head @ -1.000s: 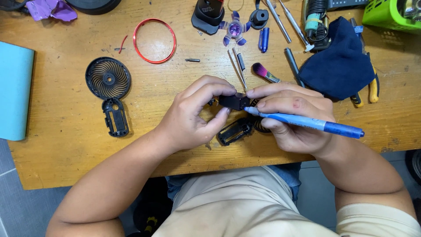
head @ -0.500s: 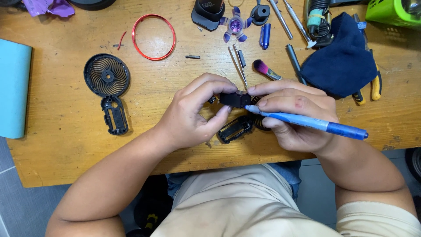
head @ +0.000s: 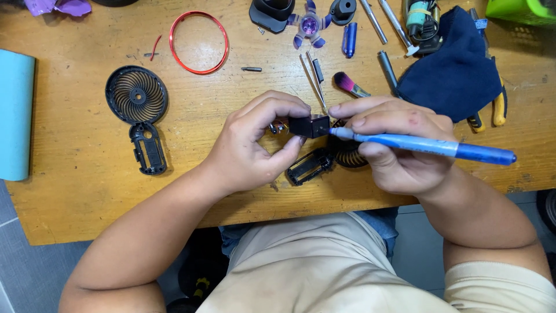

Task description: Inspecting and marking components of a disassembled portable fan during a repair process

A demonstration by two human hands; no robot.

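Scuffed wooden bench (head: 87, 191) over grey floor tiles (head: 8, 232), lower left; left hand (head: 255, 145) grip pinches a black block (head: 308, 126), right hand (head: 399, 145) grip clasps a blue screwdriver (head: 428, 146).

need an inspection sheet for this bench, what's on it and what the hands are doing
surface: wooden table, scuffed
job's things: small black block pinched by left hand; blue-handled tool in right hand, tip at the block; black fan housing under the hands
clutter: black fan grille, red ring, purple fan blade, tweezers, dark blue cloth, yellow-handled pliers
fingers: both hands closed on their items
cables: nothing seen
surroundings: grey tiled floor
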